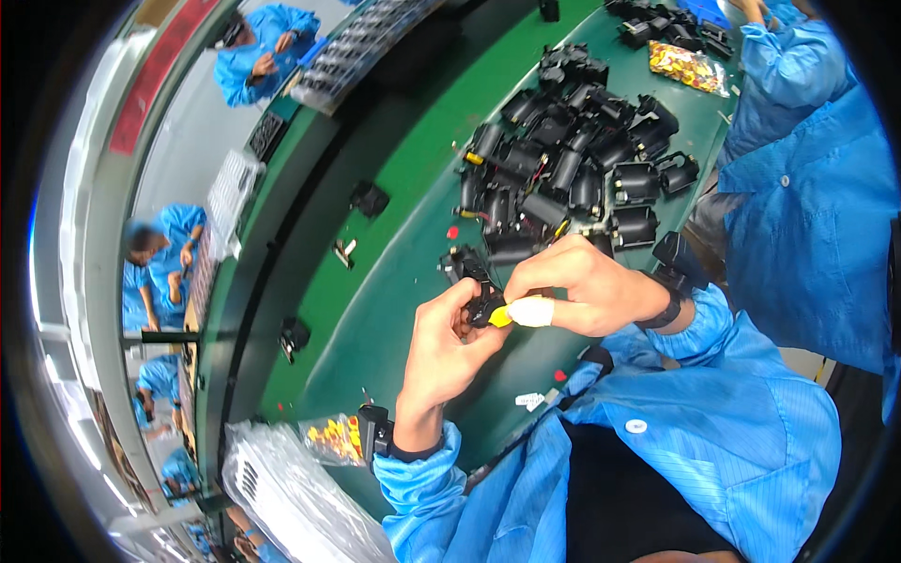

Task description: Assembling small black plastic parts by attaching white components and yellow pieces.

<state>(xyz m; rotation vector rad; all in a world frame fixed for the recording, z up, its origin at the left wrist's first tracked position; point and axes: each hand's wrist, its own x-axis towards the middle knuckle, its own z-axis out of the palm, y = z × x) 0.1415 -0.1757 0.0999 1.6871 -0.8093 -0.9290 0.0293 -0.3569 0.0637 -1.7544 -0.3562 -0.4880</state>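
My left hand (439, 349) is closed around a black plastic part (481, 302), holding it above the green table; my fingers cover much of it. From the right, my right hand (591, 289) pinches a small yellow piece (500, 317) against that part's near end. White tape wraps my right thumb. Whether the yellow piece is seated or only touching, I cannot tell. Just beyond my hands lies a big heap of black cylindrical housings (568, 155), some with short coloured wires.
A clear bag of yellow and red pieces (333, 439) lies beside a plastic-wrapped white tray (291, 497) at near left; another such bag (688, 68) is at far right. Black parts (369, 198) sit along the green belt. A co-worker (798, 178) stands close on the right.
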